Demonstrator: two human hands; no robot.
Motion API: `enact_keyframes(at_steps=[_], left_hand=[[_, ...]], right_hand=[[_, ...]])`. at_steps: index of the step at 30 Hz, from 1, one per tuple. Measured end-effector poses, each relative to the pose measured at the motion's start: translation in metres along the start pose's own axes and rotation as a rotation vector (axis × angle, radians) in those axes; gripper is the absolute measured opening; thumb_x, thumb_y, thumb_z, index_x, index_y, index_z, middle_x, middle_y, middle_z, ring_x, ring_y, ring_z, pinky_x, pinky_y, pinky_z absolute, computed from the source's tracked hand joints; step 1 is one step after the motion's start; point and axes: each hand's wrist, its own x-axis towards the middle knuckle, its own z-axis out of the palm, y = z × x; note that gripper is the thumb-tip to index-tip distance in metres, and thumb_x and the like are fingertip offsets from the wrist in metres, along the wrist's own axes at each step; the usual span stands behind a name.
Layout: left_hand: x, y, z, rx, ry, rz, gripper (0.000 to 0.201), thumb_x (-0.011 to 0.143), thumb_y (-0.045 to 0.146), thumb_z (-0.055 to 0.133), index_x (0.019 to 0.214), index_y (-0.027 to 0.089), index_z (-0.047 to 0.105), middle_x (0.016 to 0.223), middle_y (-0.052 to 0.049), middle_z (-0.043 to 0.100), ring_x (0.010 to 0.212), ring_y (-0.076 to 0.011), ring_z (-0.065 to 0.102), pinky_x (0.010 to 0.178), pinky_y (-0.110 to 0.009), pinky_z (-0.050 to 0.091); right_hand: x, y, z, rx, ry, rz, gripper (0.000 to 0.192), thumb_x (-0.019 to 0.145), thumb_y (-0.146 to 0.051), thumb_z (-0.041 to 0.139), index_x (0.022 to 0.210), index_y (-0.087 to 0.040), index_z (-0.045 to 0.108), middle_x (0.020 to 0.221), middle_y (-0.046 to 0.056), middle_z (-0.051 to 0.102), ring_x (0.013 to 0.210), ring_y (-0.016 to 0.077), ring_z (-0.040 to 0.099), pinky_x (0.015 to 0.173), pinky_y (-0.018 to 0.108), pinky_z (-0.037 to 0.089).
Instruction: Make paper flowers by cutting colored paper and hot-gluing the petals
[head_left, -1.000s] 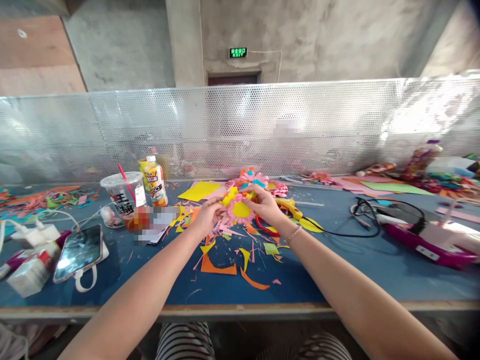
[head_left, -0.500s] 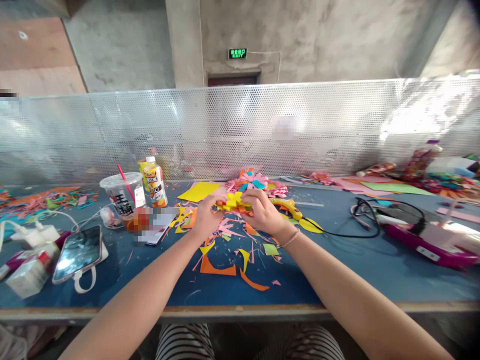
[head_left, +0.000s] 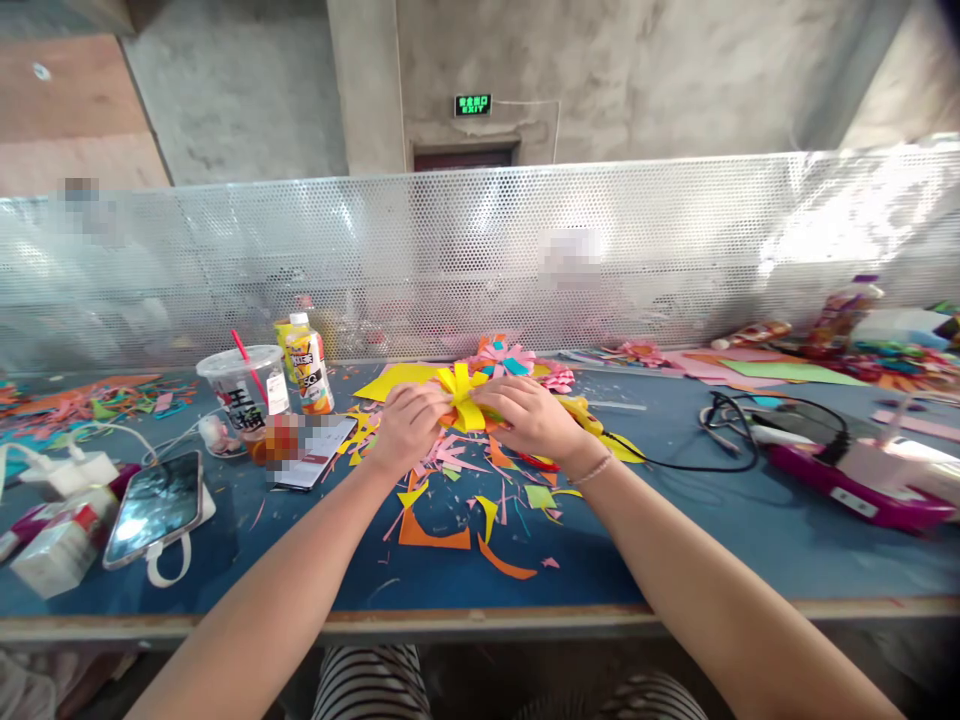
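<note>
Blue table (head_left: 675, 540), scrap-littered, mesh screen behind. Paper flower (head_left: 463, 398) now flipped since a second ago: yellow strips face up. Left hand (head_left: 405, 425) and right hand (head_left: 534, 418) both pinch its edges, fingers closed, just above the scraps (head_left: 450, 500).

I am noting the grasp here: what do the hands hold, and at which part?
Both hands, left and right, hold the yellow, orange and pink cut-paper flower by its opposite outer edges, left and right.
</note>
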Motion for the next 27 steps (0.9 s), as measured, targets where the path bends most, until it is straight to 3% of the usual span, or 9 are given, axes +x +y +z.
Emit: enact_keyframes(at_steps=[9,18,27], left_hand=[[0.0,-0.002,-0.005,0.318,-0.146,0.169,0.023,0.079,0.017,0.046,0.091,0.026,0.064,0.098,-0.005,0.067,0.099,-0.0209,0.056,0.091,-0.036,0.032],[-0.003,-0.017,0.005,0.643,-0.253,0.44,0.016,0.084,0.016,0.043,0.089,0.017,0.058,0.085,-0.004,0.065,0.088,-0.0174,0.057,0.083,-0.034,0.037],[-0.006,-0.026,0.012,0.731,-0.322,0.465,0.017,0.087,0.022,0.04,0.084,0.015,0.056,0.081,-0.005,0.062,0.082,-0.0169,0.055,0.08,-0.034,0.036]], right_hand=[[0.0,0.0,0.003,-0.015,-0.099,0.041,0.05,0.074,-0.011,0.047,0.123,-0.018,0.043,0.122,0.01,0.053,0.11,0.0233,0.049,0.088,0.043,0.044],[0.0,-0.001,0.02,0.078,-0.267,0.121,0.037,0.077,-0.008,0.046,0.112,-0.016,0.052,0.104,0.011,0.059,0.101,0.0197,0.052,0.087,0.038,0.044],[-0.001,0.002,0.034,0.153,-0.323,0.205,0.028,0.077,-0.008,0.05,0.103,-0.015,0.056,0.094,0.01,0.06,0.093,0.0192,0.052,0.084,0.034,0.042]])
